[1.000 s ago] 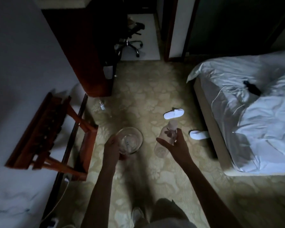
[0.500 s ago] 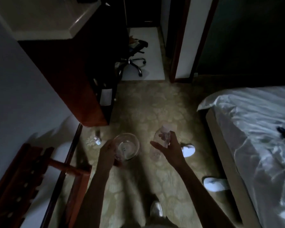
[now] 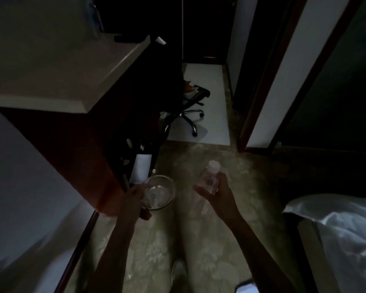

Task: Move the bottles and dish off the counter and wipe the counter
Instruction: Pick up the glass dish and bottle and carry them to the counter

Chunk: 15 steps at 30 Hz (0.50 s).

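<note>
Clear glass bowl up in the air over the carpet, low and left of centre, and the left hand has it by the near-left rim, fingers curled over the edge, thumb side hard to make out in this gloom. The bowl sits forward and to the right of that hand, mouth facing up towards the camera, something pale and blurred inside it. Across the gap, the clear plastic bottle with its pale cap leans away, cap pointing up and forward. The right hand wraps the bottle's mid-body, fingers round the far side, thumb stretched out to the left, the bottle's lower part running down past the palm and nearly lost against the floor. Bowl and bottle are apart, held at about the same height. Under them, patterned carpet and a pale shoe at the bottom. To the left, the dark wood cabinet with a light counter top, dim shapes at its far end. Further back, an office chair on a white floor patch. White bedding at lower right
</note>
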Motion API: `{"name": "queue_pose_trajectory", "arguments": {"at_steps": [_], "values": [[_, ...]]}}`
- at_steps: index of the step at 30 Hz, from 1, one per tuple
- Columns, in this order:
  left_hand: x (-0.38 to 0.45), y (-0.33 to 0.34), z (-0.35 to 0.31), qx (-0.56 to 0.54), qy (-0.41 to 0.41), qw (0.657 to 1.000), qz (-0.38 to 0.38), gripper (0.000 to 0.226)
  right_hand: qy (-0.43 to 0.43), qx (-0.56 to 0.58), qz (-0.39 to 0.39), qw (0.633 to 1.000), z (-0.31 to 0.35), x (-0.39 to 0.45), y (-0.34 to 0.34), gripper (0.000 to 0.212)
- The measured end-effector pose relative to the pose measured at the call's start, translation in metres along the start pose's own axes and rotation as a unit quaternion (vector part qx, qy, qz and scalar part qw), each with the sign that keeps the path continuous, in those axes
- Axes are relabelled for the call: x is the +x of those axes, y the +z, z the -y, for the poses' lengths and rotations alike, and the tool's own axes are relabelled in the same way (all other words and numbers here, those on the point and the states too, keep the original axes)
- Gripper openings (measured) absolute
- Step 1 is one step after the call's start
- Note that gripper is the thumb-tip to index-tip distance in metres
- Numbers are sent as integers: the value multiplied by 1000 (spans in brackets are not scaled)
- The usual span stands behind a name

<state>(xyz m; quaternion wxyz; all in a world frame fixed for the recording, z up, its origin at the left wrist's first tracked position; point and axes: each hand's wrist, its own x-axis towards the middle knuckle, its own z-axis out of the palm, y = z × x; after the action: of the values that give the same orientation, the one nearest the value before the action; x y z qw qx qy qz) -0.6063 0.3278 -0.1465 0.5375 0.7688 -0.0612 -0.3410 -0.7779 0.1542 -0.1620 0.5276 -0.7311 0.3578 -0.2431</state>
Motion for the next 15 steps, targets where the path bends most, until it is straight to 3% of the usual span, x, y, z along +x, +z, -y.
{"name": "queue_pose_trajectory", "arguments": {"at_steps": [1, 5, 9, 15], "values": [[28, 3, -18, -15, -12, 1000, 8, 32, -4, 2, -1, 1000, 11, 32, -1, 60], [125, 23, -111, -13, 75, 996, -55, 26, -25, 38, -14, 999, 53, 158, -7, 80], [211, 40, -191, -39, 86, 993, -70, 25, -41, 66, 9, 997, 78, 272, -3, 70], [347, 61, -282, 14, 115, 988, -101, 18, -89, 89, 54, 991, 94, 468, 20, 62]]}}
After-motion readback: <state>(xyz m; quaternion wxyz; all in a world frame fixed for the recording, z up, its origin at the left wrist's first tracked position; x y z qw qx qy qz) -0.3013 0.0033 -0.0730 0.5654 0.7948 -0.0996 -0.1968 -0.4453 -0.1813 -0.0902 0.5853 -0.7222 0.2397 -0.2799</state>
